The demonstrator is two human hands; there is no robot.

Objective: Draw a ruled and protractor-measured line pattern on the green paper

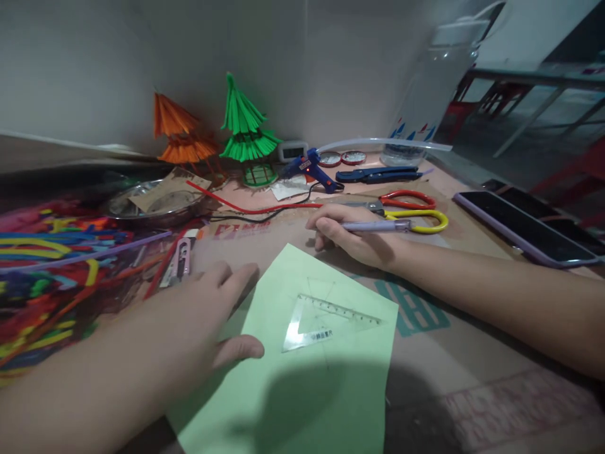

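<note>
A sheet of light green paper (350, 384) lies on the cardboard, with a few thin pencil-like lines drawn on it. On the sheet rests a clear triangular set square (307, 325) with a printed scale. My left hand (222, 315), slightly blurred, is at the paper's left edge, its thumb and fingers apart and nothing between them. Beyond the paper's top edge, my right hand (345, 236) is closed around a pale purple pen (375, 226), which points back toward my forearm. Close behind that hand are scissors (416, 221) with one red and one yellow handle.
Colourful pipe cleaners (42, 284) and a pink utility knife (182, 255) lie left. Behind stand a metal dish (155, 214), orange (182, 129) and green (248, 132) pagoda models, a blue glue gun (309, 167) and a clear container (420, 94). A phone (524, 227) lies right.
</note>
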